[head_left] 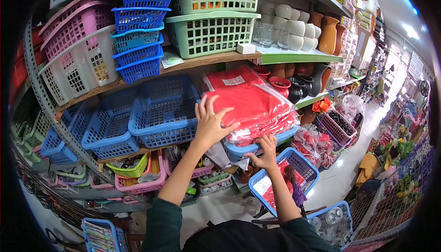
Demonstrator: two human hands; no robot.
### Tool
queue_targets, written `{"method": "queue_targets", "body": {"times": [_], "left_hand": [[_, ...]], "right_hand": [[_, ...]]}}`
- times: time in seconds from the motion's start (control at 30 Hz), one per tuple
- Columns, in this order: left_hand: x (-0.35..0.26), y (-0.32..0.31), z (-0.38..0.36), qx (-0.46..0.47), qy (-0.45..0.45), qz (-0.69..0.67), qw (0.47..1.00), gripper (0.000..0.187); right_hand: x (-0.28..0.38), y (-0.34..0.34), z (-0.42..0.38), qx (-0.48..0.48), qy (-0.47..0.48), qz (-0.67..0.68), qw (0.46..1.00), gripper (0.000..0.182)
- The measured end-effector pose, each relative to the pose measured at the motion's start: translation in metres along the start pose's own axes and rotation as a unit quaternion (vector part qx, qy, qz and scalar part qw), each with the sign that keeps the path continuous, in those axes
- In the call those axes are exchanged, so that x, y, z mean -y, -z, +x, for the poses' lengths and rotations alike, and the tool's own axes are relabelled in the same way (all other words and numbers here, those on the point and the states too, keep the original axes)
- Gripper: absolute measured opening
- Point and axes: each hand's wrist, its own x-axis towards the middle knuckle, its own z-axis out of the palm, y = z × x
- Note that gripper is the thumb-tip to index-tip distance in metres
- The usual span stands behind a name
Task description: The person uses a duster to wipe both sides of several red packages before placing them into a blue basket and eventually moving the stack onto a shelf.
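Note:
A stack of red folded items in clear plastic (243,100) lies on a blue basket at the middle shelf, with a white label on top. My left hand (212,120) rests on the left side of the stack, fingers spread. At the stack's front lower edge is my right hand (265,153), its thumb apart from the fingers, which touch the plastic and the rim of the blue basket (275,138). Below, a second blue basket (307,160) holds red packages and a purple bunch.
Empty-looking blue baskets (163,109) stand left on the same shelf. Above are green baskets (213,36), white pots (294,27) and glasses. Red and black vases (280,86) sit close to the stack's right. A basket of clear jars (331,224) is at the lower right.

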Motion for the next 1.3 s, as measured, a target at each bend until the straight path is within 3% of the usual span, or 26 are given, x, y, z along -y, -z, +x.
{"method": "queue_targets", "body": {"times": [0.03, 0.07, 0.3, 0.7, 0.9, 1.03, 1.3], "left_hand": [[-0.001, 0.001, 0.0, 0.03, -0.047, 0.026, 0.998, 0.047], [0.0, 0.002, 0.004, 0.113, -0.032, -0.019, 0.993, 0.049], [0.008, -0.011, 0.022, 0.177, -0.047, -0.072, 0.98, 0.047], [0.044, -0.07, 0.083, 0.185, -0.021, -0.026, 0.982, 0.051], [0.054, -0.089, 0.094, 0.118, 0.061, 0.055, 0.99, 0.05], [0.057, -0.085, 0.099, 0.149, 0.078, 0.031, 0.985, 0.05], [0.063, -0.064, 0.082, 0.217, 0.005, -0.023, 0.976, 0.051]], "right_hand": [[0.003, 0.005, -0.005, 0.0, -0.004, -0.004, 1.0, 0.049], [0.005, 0.009, -0.009, -0.005, 0.001, -0.01, 1.0, 0.049], [0.017, 0.026, -0.028, 0.012, -0.019, 0.002, 1.0, 0.047], [0.017, 0.026, -0.037, 0.026, -0.034, 0.003, 0.999, 0.047], [0.015, 0.025, -0.041, 0.035, -0.045, 0.005, 0.998, 0.047], [0.013, 0.025, -0.042, 0.033, -0.039, 0.002, 0.999, 0.047], [0.012, 0.023, -0.049, 0.041, -0.048, 0.002, 0.998, 0.046]]}}
